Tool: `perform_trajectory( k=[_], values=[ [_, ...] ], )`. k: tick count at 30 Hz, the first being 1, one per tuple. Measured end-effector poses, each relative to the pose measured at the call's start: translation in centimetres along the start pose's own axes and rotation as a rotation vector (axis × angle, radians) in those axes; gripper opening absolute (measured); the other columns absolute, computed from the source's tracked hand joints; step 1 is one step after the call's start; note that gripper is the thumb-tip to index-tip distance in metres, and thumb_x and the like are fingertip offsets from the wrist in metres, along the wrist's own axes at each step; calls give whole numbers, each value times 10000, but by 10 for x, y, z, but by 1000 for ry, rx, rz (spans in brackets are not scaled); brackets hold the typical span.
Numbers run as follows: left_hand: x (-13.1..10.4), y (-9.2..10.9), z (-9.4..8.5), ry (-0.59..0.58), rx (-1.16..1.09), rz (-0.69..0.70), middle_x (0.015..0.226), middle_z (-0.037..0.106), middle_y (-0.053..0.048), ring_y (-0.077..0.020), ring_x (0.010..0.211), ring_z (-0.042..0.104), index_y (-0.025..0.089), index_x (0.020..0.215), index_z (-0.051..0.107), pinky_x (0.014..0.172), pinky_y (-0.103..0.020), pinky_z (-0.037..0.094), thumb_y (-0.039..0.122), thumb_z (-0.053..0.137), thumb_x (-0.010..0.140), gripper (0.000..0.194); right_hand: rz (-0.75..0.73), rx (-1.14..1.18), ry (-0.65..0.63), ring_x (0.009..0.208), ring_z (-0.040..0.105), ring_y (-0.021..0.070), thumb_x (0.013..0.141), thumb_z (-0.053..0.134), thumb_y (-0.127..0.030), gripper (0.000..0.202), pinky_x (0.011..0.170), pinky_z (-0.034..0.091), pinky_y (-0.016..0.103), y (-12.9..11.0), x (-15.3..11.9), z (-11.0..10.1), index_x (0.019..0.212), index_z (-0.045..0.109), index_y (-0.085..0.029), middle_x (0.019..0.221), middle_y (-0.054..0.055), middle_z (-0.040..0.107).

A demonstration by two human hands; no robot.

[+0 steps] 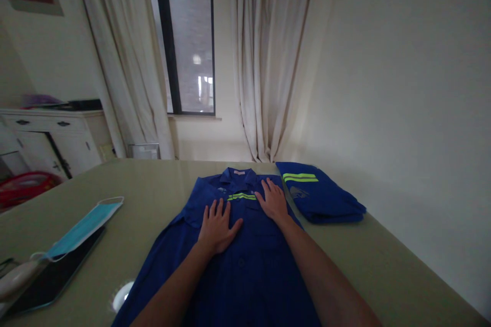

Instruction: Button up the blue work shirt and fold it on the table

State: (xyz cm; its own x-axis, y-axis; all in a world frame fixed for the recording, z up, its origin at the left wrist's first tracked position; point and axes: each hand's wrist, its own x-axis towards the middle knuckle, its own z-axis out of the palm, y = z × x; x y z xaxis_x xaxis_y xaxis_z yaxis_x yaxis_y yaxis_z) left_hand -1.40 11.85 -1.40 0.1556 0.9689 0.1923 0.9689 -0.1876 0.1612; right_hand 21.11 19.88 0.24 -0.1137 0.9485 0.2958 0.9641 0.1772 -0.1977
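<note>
A blue work shirt [241, 245] with a collar and a yellow-green reflective stripe lies spread face up on the table, collar at the far end. My left hand [217, 226] rests on its chest, left of the buttons, fingers spread. Farther up and to the right, my right hand [273, 200] lies on the shirt near the shoulder, its fingers also spread. Neither hand grips the cloth. Just right of the shirt sits a folded blue garment [322, 194] with a similar stripe and a grey print.
At the left of the table [153, 184], a light blue face mask [84, 227] lies partly over a dark tablet-like device [57, 276]. A white wall [402, 112] runs along the right side. Beyond the left edge are a red basket [28, 186] and a white cabinet [72, 138].
</note>
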Motion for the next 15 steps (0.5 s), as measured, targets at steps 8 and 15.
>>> perform_trajectory(
  k=[8,15],
  values=[
    [-2,-6,-6,288,-111,-133,1577,470,-144,-341,1483,374,211,1380,612,1229,-628,184,374,361,1023,466,-298,161,-66,1486,368,279,1012,475,-580,606,1215,292,453,-28,-134,-65,1530,469,-266,1643,83,360],
    [-7,-16,-27,228,-254,-143,1352,669,-161,-295,1292,604,144,1347,611,1154,-520,400,345,290,1024,498,-465,47,-188,1500,333,371,918,573,-688,836,1183,346,549,28,-284,-98,1617,213,-403,1687,48,213]
  ],
)
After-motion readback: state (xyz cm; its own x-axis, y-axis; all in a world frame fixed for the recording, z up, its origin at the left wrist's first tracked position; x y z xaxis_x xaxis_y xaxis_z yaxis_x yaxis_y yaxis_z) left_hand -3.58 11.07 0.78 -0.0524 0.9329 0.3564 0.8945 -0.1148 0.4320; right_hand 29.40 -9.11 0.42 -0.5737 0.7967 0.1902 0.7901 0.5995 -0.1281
